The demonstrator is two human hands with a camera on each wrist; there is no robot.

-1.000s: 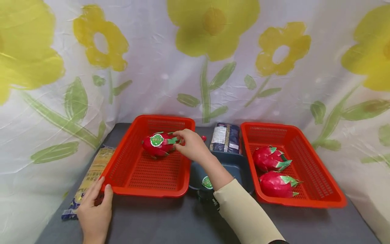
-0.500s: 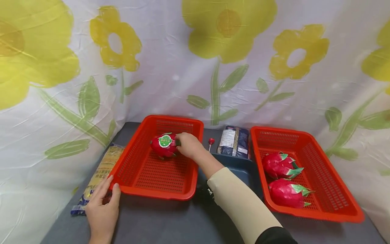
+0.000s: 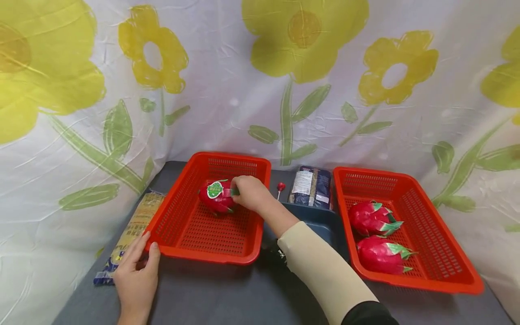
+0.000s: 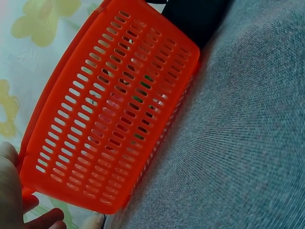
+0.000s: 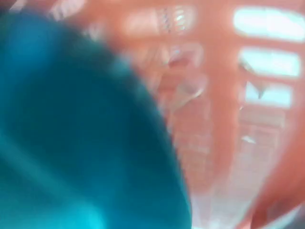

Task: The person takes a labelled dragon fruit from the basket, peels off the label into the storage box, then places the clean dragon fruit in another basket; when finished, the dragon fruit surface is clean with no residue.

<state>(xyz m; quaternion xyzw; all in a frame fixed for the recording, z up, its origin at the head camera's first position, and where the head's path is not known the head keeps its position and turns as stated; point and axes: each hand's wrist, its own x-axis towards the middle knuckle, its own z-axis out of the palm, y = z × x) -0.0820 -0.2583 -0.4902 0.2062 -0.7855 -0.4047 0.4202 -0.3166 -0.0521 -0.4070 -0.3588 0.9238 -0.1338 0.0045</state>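
A magenta dragon fruit (image 3: pixel 218 204) with a round green-and-white label lies toward the back of the left red basket (image 3: pixel 203 256). My right hand (image 3: pixel 251 194) reaches over the basket's right side and pinches the green leafy end of the fruit. At the basket's near left corner, my left hand (image 3: pixel 137 275) grips the rim with thumb and fingers, as the hand (image 4: pixel 10 191) at the edge of the left wrist view also shows. The right wrist view is blurred, with slotted red basket wall (image 5: pixel 221 95) behind a large blue-green shape; the right fingers are hidden there.
Two more dragon fruits (image 3: pixel 367 219) lie in the right red basket (image 3: pixel 426 285). Between the baskets stand a dark blue tray (image 3: pixel 322 222), a navy food bag (image 3: pixel 310 187) and a red lollipop (image 3: pixel 281 186). A yellow packet (image 3: pixel 136 230) lies left of the left basket.
My right fingers have closed on the leafy end of the dragon fruit, and the fruit has turned slightly. The head view has shifted. My left hand keeps its grip on the basket corner.
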